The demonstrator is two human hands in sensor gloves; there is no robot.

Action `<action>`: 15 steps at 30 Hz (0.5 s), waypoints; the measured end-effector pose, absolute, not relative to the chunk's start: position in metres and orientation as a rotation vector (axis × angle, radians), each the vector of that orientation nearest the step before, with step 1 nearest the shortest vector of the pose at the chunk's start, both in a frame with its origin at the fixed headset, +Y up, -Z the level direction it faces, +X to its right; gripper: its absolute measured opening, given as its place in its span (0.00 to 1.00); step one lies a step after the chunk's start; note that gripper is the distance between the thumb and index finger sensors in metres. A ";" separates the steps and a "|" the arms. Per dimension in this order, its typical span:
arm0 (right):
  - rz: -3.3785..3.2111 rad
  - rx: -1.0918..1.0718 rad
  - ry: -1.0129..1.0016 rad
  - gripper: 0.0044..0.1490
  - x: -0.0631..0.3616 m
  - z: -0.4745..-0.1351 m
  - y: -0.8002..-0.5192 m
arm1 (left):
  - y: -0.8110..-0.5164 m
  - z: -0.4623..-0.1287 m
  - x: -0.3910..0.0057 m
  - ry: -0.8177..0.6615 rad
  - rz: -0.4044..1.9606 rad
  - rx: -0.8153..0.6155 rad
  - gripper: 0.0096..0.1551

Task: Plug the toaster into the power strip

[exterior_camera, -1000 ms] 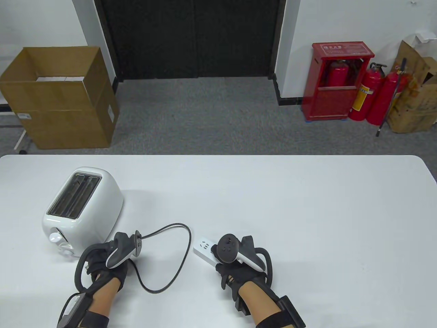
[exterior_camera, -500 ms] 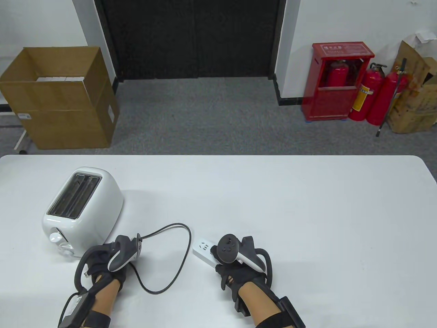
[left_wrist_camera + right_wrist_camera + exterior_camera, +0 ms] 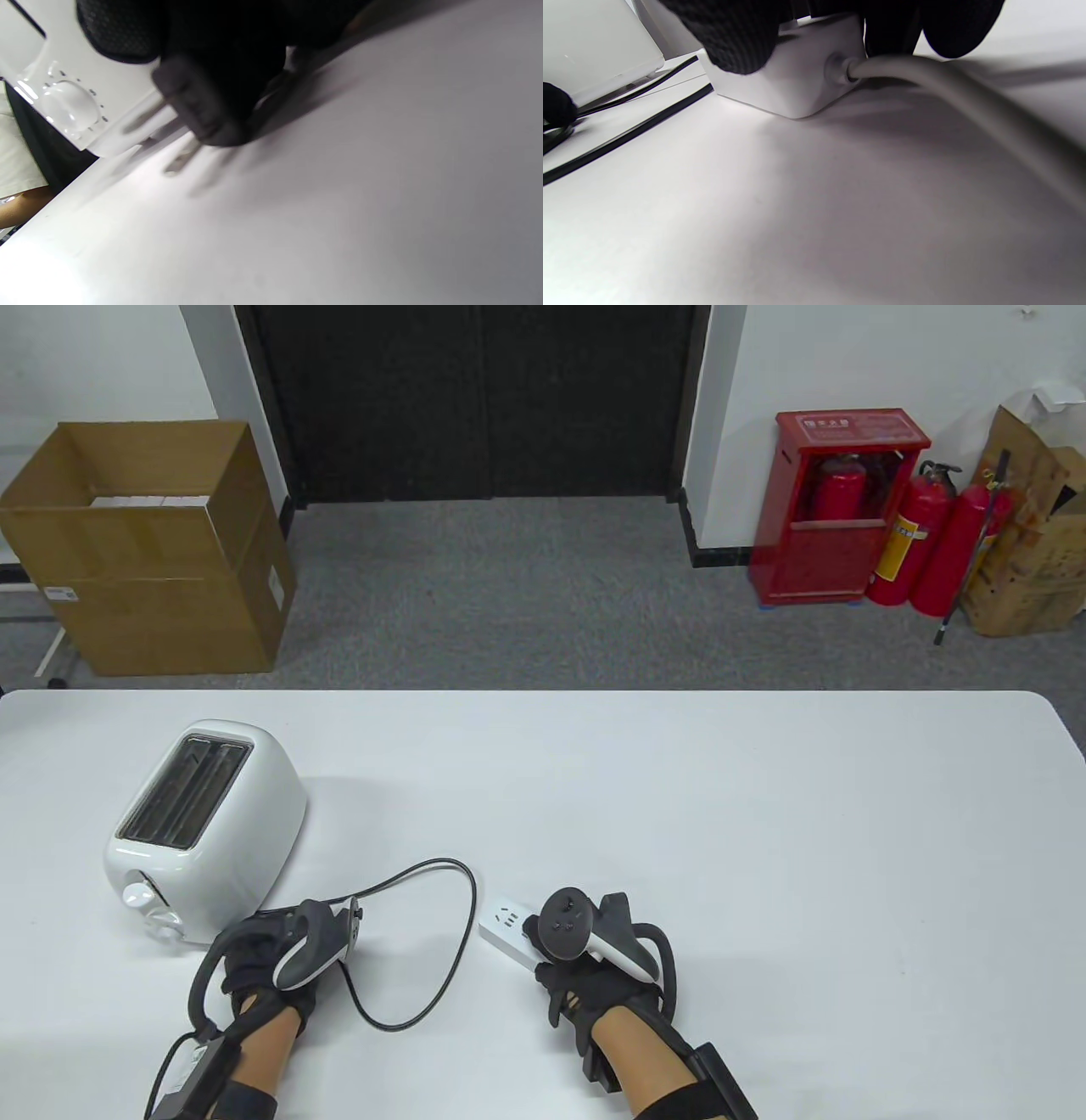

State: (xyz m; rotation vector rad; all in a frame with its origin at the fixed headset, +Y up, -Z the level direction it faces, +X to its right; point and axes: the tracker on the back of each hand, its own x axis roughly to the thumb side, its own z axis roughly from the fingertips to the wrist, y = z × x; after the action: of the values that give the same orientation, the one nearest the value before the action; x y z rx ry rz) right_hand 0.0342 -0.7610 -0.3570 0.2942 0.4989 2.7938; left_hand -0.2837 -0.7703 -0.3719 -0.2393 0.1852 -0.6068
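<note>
A white two-slot toaster (image 3: 204, 823) stands at the table's left; its dial face shows in the left wrist view (image 3: 68, 106). Its black cord (image 3: 450, 950) loops over the table between my hands. My left hand (image 3: 293, 950) is beside the toaster's front corner and grips the dark plug (image 3: 199, 110) just above the table, prongs pointing down and blurred. My right hand (image 3: 585, 959) holds the white power strip (image 3: 502, 926) flat on the table; only the strip's far end shows past the hand. The right wrist view shows the strip's end (image 3: 797, 80) and its white cable (image 3: 967, 114).
The white table (image 3: 764, 831) stretches far to the right and back. On the floor beyond it are a cardboard box (image 3: 144, 551) at the left and a red extinguisher cabinet (image 3: 836, 509) with extinguishers at the right.
My left hand has turned and sunk a little toward the table and slightly right, with the plug in it. The right hand and the power strip have not moved.
</note>
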 end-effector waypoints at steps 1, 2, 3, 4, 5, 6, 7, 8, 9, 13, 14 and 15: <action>2.796 0.295 0.498 0.39 0.034 -0.357 -0.761 | -0.770 -0.372 -0.284 0.187 -0.594 -0.247 0.31; 2.800 0.295 0.495 0.39 0.034 -0.357 -0.761 | -0.768 -0.371 -0.283 0.185 -0.577 -0.224 0.28; 2.800 0.294 0.494 0.40 0.034 -0.357 -0.761 | -0.765 -0.371 -0.283 0.185 -0.557 -0.194 0.26; 2.803 0.291 0.493 0.41 0.034 -0.357 -0.761 | -0.759 -0.371 -0.283 0.188 -0.501 -0.161 0.25; 2.804 0.285 0.493 0.43 0.034 -0.357 -0.761 | -0.753 -0.369 -0.282 0.189 -0.456 -0.133 0.25; 2.795 0.279 0.494 0.43 0.034 -0.358 -0.761 | -0.745 -0.368 -0.282 0.175 -0.373 -0.081 0.24; 2.788 0.273 0.495 0.43 0.034 -0.358 -0.761 | -0.739 -0.367 -0.281 0.170 -0.318 -0.057 0.24; 2.776 0.267 0.500 0.43 0.035 -0.359 -0.760 | -0.731 -0.366 -0.279 0.149 -0.219 -0.043 0.24; 2.768 0.263 0.504 0.43 0.035 -0.359 -0.760 | -0.726 -0.365 -0.278 0.125 -0.131 -0.029 0.24; 2.756 0.260 0.514 0.43 0.036 -0.360 -0.760 | -0.704 -0.362 -0.262 0.049 0.072 0.073 0.24; 2.757 0.259 0.515 0.43 0.036 -0.360 -0.760 | -0.700 -0.363 -0.256 0.025 0.132 0.092 0.24; 2.759 0.260 0.514 0.43 0.035 -0.360 -0.760 | -0.697 -0.363 -0.249 0.003 0.213 0.091 0.24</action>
State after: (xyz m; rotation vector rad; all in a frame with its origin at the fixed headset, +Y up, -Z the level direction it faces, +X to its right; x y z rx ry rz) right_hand 0.0353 -0.7604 -0.3596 0.2600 0.5145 2.7593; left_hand -0.2491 -0.6970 -0.3633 0.0914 0.0027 0.2132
